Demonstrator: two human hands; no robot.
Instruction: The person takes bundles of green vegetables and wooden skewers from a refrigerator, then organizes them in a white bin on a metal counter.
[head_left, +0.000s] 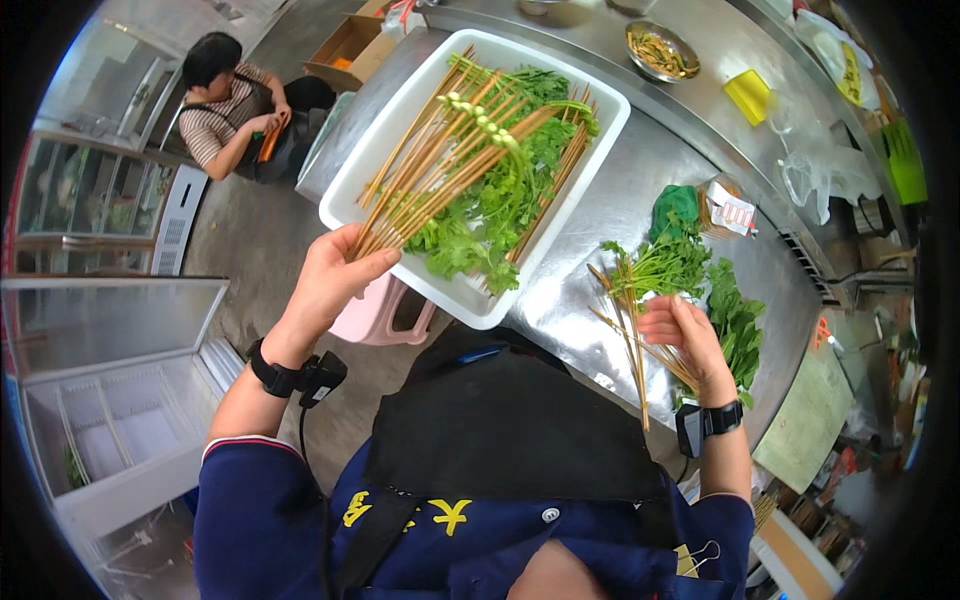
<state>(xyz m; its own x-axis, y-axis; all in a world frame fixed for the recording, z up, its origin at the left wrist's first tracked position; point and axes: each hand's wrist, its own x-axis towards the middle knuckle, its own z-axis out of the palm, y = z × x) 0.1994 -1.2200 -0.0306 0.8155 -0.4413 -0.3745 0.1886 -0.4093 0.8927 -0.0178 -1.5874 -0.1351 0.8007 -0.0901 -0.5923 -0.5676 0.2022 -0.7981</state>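
Observation:
My left hand (330, 274) grips the lower ends of a fan of thin wooden skewers (442, 176), whose tips carry pale green vegetable pieces. These skewers lie over a white plastic tray (341, 184) holding leafy greens (487, 214) and more skewers along its right side. My right hand (686, 334) is raised with bent fingers above loose skewers (634, 352) on the metal table; whether it touches any of them I cannot tell. Beside it lie a bunch of leafy herbs (667, 266) and darker leafy greens (735, 330).
A steel bowl of food (664, 51), a yellow plastic object (748, 96) and clear bags stand along the back shelf. A green cloth-like bundle (673, 210) rests by a bag of skewers. A pink stool (379, 311) is below the tray. Another person (232, 112) sits at upper left.

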